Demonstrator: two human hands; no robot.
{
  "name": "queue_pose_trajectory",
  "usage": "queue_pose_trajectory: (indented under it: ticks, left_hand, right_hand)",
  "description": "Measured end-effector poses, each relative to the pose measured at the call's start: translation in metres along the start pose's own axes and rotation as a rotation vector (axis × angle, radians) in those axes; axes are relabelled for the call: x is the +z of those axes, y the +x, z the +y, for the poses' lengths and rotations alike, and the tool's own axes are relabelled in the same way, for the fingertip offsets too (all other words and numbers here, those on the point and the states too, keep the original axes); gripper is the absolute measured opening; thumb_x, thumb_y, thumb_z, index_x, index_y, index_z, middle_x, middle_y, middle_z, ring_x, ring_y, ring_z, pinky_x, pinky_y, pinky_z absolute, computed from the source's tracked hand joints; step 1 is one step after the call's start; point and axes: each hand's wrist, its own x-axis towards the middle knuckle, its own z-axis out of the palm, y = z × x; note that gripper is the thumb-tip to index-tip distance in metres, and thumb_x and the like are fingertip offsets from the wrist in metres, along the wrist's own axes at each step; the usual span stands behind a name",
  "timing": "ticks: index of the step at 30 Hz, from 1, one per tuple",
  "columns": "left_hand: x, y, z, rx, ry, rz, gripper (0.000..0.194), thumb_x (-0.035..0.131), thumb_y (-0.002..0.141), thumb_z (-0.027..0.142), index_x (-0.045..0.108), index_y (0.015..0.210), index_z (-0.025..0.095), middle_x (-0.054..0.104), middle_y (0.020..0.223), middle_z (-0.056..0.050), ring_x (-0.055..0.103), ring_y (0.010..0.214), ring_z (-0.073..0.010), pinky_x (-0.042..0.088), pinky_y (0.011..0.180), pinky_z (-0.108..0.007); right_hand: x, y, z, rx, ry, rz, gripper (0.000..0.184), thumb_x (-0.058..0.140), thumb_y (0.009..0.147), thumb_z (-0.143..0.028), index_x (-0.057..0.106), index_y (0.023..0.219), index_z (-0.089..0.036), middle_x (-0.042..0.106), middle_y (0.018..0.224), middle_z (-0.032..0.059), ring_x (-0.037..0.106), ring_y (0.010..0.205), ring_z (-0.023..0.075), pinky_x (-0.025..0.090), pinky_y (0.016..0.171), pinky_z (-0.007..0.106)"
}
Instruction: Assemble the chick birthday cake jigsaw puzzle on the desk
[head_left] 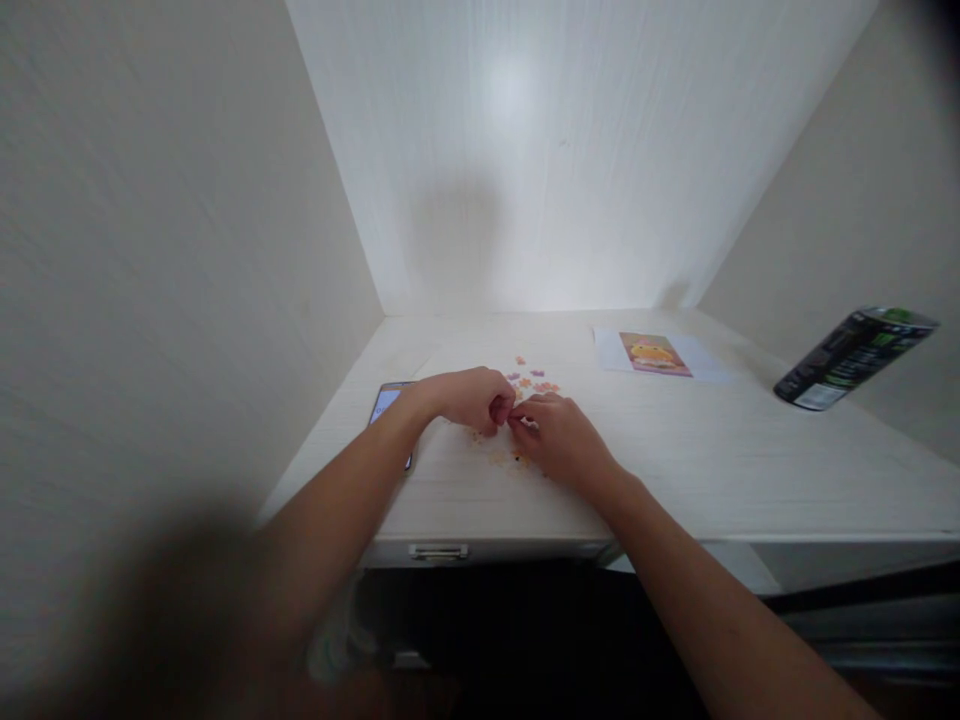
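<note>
My left hand [471, 398] and right hand [556, 436] meet fingertip to fingertip on the tabletop [712, 450], fingers pinched together — whether on a piece, I cannot tell. Small puzzle pieces [529, 381] lie scattered just beyond the hands — the phone [386, 402] sits beside my left wrist.

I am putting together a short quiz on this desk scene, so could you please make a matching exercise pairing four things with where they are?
Things:
1. phone
2. dark can
3. picture sheet
4. small puzzle pieces

Places:
A. far right, against the side wall
B. just beyond the two hands, mid-desk
C. by the left hand, partly hidden by the forearm
D. flat on the desk, right of centre near the back

Pairs: 1-C, 2-A, 3-D, 4-B
</note>
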Motion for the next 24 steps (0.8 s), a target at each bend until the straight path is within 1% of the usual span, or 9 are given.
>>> queue_pose_trajectory:
  ticks: [5,9,12,14,16,19,22,24]
  left_hand:
    - [-0.002,-0.002,0.004,-0.002,-0.023,-0.036,0.015,0.073,0.063,0.009,0.062,0.069,0.017,0.059,0.063,0.005,0.05,0.059,-0.0106,0.033,0.054,-0.025]
    - [0.001,-0.001,0.005,0.004,-0.055,-0.111,0.016,0.079,0.063,0.012,0.065,0.07,0.017,0.062,0.062,0.005,0.052,0.057,-0.0098,0.035,0.053,-0.024]
    - [0.001,-0.001,0.003,0.032,-0.083,-0.166,0.018,0.083,0.063,0.017,0.068,0.073,0.017,0.065,0.067,0.005,0.055,0.06,-0.0089,0.039,0.057,-0.022]
    - [-0.003,-0.004,0.001,0.033,-0.086,-0.141,0.015,0.081,0.068,0.021,0.069,0.077,0.017,0.067,0.07,0.004,0.057,0.063,-0.009,0.04,0.059,-0.021]
    - [-0.008,-0.007,-0.004,0.004,-0.072,-0.085,0.013,0.077,0.072,0.021,0.069,0.08,0.017,0.067,0.072,0.003,0.057,0.065,-0.0096,0.039,0.06,-0.022]
    - [-0.014,-0.013,-0.013,-0.07,-0.043,-0.046,0.019,0.079,0.067,0.021,0.068,0.082,0.016,0.066,0.07,0.002,0.057,0.065,-0.0111,0.038,0.059,-0.022]
    - [-0.014,-0.014,-0.022,-0.123,-0.024,-0.056,0.028,0.083,0.061,0.025,0.069,0.085,0.017,0.068,0.072,0.001,0.058,0.066,-0.0124,0.038,0.057,-0.022]
    - [-0.011,-0.012,-0.025,-0.141,-0.013,-0.066,0.032,0.084,0.06,0.03,0.07,0.087,0.019,0.069,0.076,0.001,0.059,0.067,-0.013,0.038,0.057,-0.023]
  right_hand:
    - [0.005,0.003,0.001,0.062,0.042,0.086,0.025,0.047,0.092,-0.017,0.072,0.095,-0.018,0.073,0.094,0.0092,0.063,0.089,0.0202,0.042,0.082,0.03]
    - [0.007,0.005,0.001,0.111,0.138,0.163,0.026,0.046,0.092,-0.013,0.069,0.104,-0.016,0.072,0.099,0.0096,0.063,0.09,0.0192,0.044,0.083,0.029]
    - [0.008,0.005,0.001,0.132,0.253,0.24,0.027,0.048,0.092,-0.014,0.067,0.11,-0.015,0.073,0.103,0.0104,0.065,0.091,0.0189,0.046,0.084,0.03]
    - [0.009,0.005,0.001,0.173,0.339,0.27,0.025,0.052,0.09,-0.015,0.067,0.111,-0.016,0.074,0.1,0.009,0.067,0.087,0.018,0.048,0.081,0.03]
    - [0.012,0.005,0.002,0.212,0.377,0.246,0.023,0.056,0.088,-0.016,0.068,0.107,-0.017,0.075,0.092,0.0065,0.068,0.082,0.0177,0.049,0.078,0.029]
    - [0.015,0.005,0.003,0.218,0.303,0.192,0.019,0.058,0.086,-0.015,0.07,0.1,-0.017,0.075,0.088,0.0066,0.066,0.08,0.0189,0.048,0.078,0.031]
    - [0.015,0.005,0.001,0.176,0.211,0.221,0.019,0.056,0.087,-0.014,0.07,0.099,-0.015,0.073,0.093,0.009,0.064,0.083,0.0194,0.047,0.08,0.032]
    - [0.014,0.004,-0.003,0.13,0.198,0.217,0.018,0.056,0.087,-0.015,0.069,0.099,-0.016,0.072,0.093,0.0084,0.064,0.084,0.019,0.046,0.081,0.031]
